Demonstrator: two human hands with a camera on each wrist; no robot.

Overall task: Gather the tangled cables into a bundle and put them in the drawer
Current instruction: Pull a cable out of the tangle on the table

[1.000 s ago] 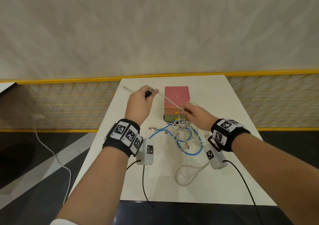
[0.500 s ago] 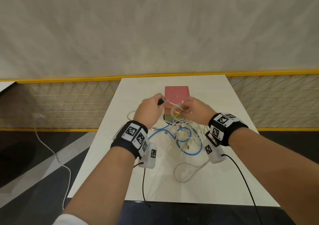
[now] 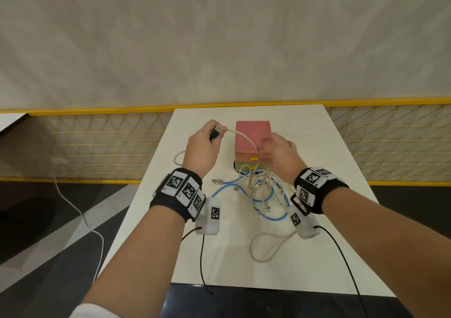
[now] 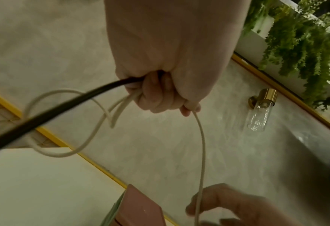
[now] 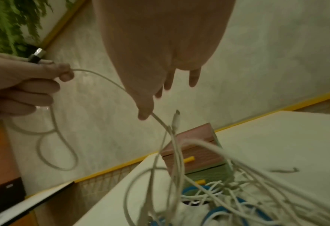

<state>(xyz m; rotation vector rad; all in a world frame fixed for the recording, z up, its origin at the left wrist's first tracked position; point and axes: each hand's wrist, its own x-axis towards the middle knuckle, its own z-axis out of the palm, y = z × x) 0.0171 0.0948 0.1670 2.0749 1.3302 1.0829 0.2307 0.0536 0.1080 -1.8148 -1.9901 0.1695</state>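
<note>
Looks light, limp and a little springy: a tangle of thin white and blue cables, heaped on the white worktop just in front of the small pink-and-green drawer box, with its top strands drawn up off the surface toward the box front. Left of the box, the left hand fisted round a black USB plug and several folds of one long cream cable, a slack loop hanging below the fist. In front of the box, the right hand pinching that same cream cable at the thumb, other fingers spread and loose. Probably slides easily through a light pinch, given the smooth sheath, and tends to spring back out of its coils. Better taken in the fist across many strands at the middle of the heap than by one end, since a pull on a single strand likely tightens the knot and snags the plugs. Both drawers, judging by the yellow handles, apparently shut.
</note>
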